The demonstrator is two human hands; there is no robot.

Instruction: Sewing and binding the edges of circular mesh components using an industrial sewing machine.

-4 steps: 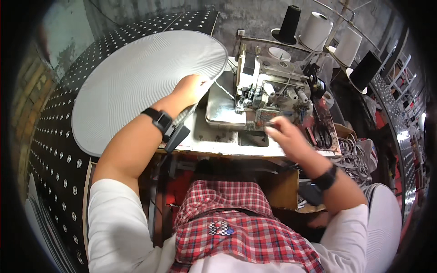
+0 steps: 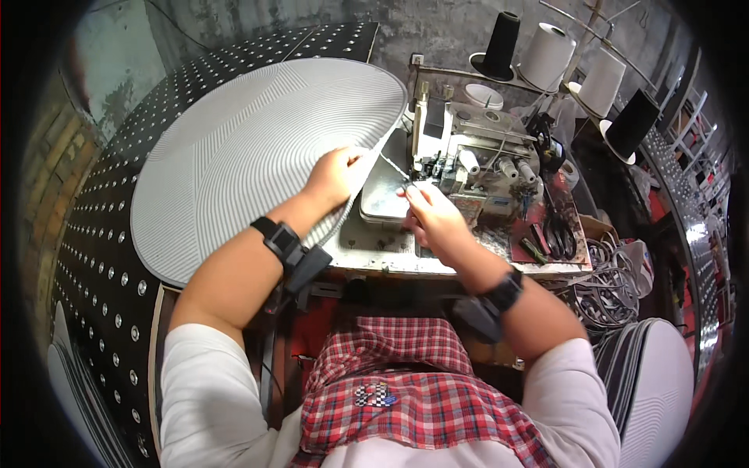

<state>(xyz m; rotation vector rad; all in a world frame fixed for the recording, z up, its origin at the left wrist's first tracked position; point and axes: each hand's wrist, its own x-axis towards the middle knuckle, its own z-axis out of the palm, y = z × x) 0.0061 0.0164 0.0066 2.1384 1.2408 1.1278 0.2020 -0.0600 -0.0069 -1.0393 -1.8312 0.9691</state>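
A large grey oval ribbed mat (image 2: 257, 156) lies to the left, its near-right edge lifted and curled up. My left hand (image 2: 334, 175) is closed on that edge, fingers partly hidden from view. A thin grey-white cord (image 2: 395, 166) stretches from the mat's edge to the needle area of the sewing machine (image 2: 460, 136). At the cord's machine end, my right hand (image 2: 431, 217) is closed in a pinch. Something small and dark shows at its fingertips, too small to name. Just beneath is the machine's shiny metal plate (image 2: 384, 195).
White thread cones (image 2: 548, 56) and black thread cones (image 2: 501, 45) stand behind the machine. Black-handled scissors (image 2: 560, 238) lie to its right. Beyond the table edge are tangled grey strips (image 2: 605, 288) and stacked grey mats (image 2: 655, 382). A black studded table (image 2: 101, 257) supports the mat.
My right hand has moved left and up from the machine's front to the cord. My left hand and the mat's edge have shifted slightly right and nearer.
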